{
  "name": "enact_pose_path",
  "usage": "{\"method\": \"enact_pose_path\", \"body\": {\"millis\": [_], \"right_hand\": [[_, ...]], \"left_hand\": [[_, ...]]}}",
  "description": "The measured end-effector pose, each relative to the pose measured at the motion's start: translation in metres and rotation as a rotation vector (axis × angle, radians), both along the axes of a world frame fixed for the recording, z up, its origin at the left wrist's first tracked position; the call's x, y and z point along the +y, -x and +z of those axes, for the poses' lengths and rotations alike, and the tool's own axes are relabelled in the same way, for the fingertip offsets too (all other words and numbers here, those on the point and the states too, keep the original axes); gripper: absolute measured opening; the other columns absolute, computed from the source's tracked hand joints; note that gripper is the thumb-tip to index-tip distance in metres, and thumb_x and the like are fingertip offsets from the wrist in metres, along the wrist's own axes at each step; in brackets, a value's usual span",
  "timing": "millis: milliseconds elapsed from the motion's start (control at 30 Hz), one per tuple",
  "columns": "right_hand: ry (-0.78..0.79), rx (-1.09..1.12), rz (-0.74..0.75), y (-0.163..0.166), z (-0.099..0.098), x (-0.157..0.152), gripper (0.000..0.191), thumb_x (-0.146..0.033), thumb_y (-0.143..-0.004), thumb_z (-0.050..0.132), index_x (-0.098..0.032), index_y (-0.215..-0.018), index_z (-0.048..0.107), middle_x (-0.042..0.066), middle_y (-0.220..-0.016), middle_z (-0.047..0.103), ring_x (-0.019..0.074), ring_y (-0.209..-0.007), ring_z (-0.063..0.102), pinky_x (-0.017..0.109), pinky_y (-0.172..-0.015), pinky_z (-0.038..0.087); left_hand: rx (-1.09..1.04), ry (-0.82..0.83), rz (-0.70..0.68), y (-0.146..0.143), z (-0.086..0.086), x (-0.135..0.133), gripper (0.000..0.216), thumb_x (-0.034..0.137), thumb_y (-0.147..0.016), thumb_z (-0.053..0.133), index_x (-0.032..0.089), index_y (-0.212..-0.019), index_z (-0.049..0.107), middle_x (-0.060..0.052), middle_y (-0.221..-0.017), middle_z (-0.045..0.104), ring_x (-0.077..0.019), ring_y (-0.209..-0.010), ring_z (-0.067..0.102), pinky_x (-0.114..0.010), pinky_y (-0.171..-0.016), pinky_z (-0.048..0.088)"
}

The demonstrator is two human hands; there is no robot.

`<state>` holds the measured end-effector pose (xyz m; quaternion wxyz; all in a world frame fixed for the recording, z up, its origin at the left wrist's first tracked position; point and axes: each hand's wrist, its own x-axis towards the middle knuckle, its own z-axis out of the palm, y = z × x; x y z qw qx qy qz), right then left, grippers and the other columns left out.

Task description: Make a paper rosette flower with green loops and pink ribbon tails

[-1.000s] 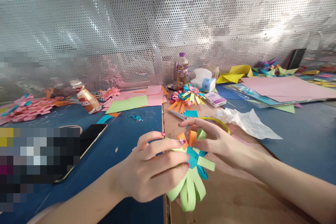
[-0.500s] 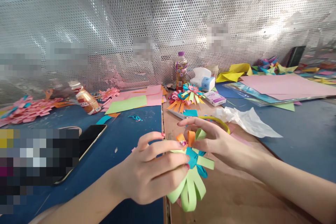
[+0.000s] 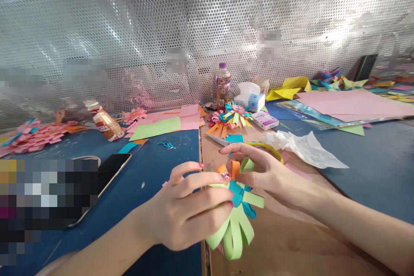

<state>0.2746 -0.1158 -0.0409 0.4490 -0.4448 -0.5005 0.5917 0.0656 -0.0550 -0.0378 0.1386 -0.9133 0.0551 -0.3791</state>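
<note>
A paper flower (image 3: 235, 228) made of looped light-green strips, with blue and orange loops toward its middle, is held up between both hands above the brown tabletop. My left hand (image 3: 190, 207) lies across its left side, the fingers closed on the flower and the index fingertip at the orange loops. From the right, my right hand (image 3: 258, 166) pinches the flower's upper edge by the orange and green loops; its thumb is partly hidden. Just behind the hands lie scissors (image 3: 274, 151) with yellow handles, partly covered by the right hand.
Behind stand a purple-capped bottle (image 3: 223, 86), a tissue pack (image 3: 256, 101) and a small box (image 3: 265, 120). Finished paper flowers (image 3: 237, 114) sit nearby. Crumpled tissue (image 3: 310, 148) lies right; a phone (image 3: 113, 177) and a tilted bottle (image 3: 106, 123) are left. A perforated metal panel (image 3: 145, 30) closes the back.
</note>
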Motion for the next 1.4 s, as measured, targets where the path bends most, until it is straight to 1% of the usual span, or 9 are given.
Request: {"method": "enact_pose_path", "body": {"millis": [100, 233, 300, 433, 567, 800, 967, 1133, 1400], "right_hand": [[0.013, 0.004, -0.010, 0.001, 0.001, -0.001, 0.045, -0.015, -0.076, 0.059, -0.031, -0.118, 0.051, -0.001, -0.100, 0.056, 0.0074, -0.062, 0.050, 0.021, -0.058, 0.042], [0.000, 0.000, -0.012, 0.001, 0.001, 0.000, 0.043, -0.012, -0.075, 0.057, -0.032, -0.113, 0.054, -0.003, -0.099, 0.055, 0.0068, -0.061, 0.048, 0.021, -0.057, 0.040], [-0.015, 0.013, -0.025, 0.001, -0.001, 0.002, 0.041, -0.012, -0.074, 0.056, -0.032, -0.110, 0.056, -0.003, -0.099, 0.055, 0.0087, -0.067, 0.050, 0.022, -0.060, 0.040], [-0.022, 0.079, -0.045, 0.000, -0.005, 0.005, 0.038, -0.017, -0.073, 0.052, -0.031, -0.107, 0.060, -0.001, -0.099, 0.056, 0.0153, -0.086, 0.053, 0.026, -0.070, 0.043], [0.007, 0.027, -0.042, 0.001, -0.004, 0.004, 0.039, -0.020, -0.074, 0.058, -0.033, -0.110, 0.059, -0.001, -0.107, 0.055, 0.0170, -0.093, 0.053, 0.028, -0.076, 0.041], [0.024, 0.037, -0.016, 0.002, -0.002, 0.000, 0.043, -0.015, -0.076, 0.057, -0.032, -0.115, 0.054, -0.001, -0.099, 0.055, 0.0158, -0.086, 0.054, 0.027, -0.071, 0.042], [0.039, 0.027, -0.027, 0.002, 0.000, 0.001, 0.043, -0.015, -0.076, 0.060, -0.032, -0.116, 0.054, -0.002, -0.099, 0.056, 0.0138, -0.083, 0.055, 0.026, -0.072, 0.043], [0.044, 0.066, -0.011, 0.001, -0.002, 0.002, 0.045, -0.016, -0.077, 0.061, -0.032, -0.117, 0.051, -0.003, -0.090, 0.058, 0.0098, -0.072, 0.054, 0.021, -0.062, 0.043], [-0.020, 0.106, -0.058, -0.002, 0.002, 0.004, 0.044, -0.010, -0.077, 0.060, -0.031, -0.115, 0.053, -0.005, -0.091, 0.057, 0.0046, -0.065, 0.052, 0.015, -0.054, 0.039]], "left_hand": [[-0.003, -0.002, 0.005, 0.000, -0.001, 0.000, 0.032, 0.013, -0.090, 0.038, 0.022, -0.085, 0.068, 0.003, -0.102, 0.069, -0.0148, -0.103, 0.053, -0.033, -0.098, 0.030], [0.006, -0.003, 0.007, 0.001, -0.001, 0.000, 0.033, 0.012, -0.090, 0.038, 0.021, -0.088, 0.069, 0.003, -0.102, 0.069, -0.0141, -0.102, 0.053, -0.033, -0.099, 0.029], [0.003, 0.004, 0.009, 0.000, -0.001, 0.000, 0.030, 0.012, -0.089, 0.040, 0.020, -0.087, 0.069, 0.003, -0.101, 0.070, -0.0143, -0.102, 0.053, -0.033, -0.099, 0.029], [0.004, 0.017, 0.009, 0.000, -0.002, 0.000, 0.029, 0.012, -0.089, 0.041, 0.019, -0.088, 0.069, 0.003, -0.101, 0.070, -0.0151, -0.103, 0.052, -0.034, -0.098, 0.030], [0.001, 0.010, -0.002, -0.001, -0.002, 0.001, 0.030, 0.012, -0.089, 0.040, 0.020, -0.087, 0.069, 0.004, -0.101, 0.070, -0.0152, -0.103, 0.052, -0.035, -0.099, 0.030], [-0.008, -0.002, 0.003, -0.002, -0.004, 0.001, 0.027, 0.012, -0.088, 0.042, 0.020, -0.086, 0.068, 0.003, -0.101, 0.070, -0.0154, -0.103, 0.053, -0.034, -0.098, 0.031], [-0.003, -0.008, 0.001, -0.002, -0.004, 0.001, 0.028, 0.013, -0.089, 0.042, 0.020, -0.086, 0.069, 0.003, -0.101, 0.070, -0.0153, -0.104, 0.052, -0.035, -0.099, 0.031], [0.004, -0.080, -0.023, -0.005, -0.003, 0.004, 0.026, 0.014, -0.089, 0.043, 0.021, -0.087, 0.068, 0.004, -0.099, 0.071, -0.0139, -0.105, 0.052, -0.034, -0.100, 0.030], [-0.005, -0.149, -0.035, -0.012, 0.005, 0.013, 0.024, 0.016, -0.088, 0.046, 0.023, -0.084, 0.068, 0.007, -0.098, 0.071, -0.0135, -0.104, 0.053, -0.036, -0.101, 0.029]]}}
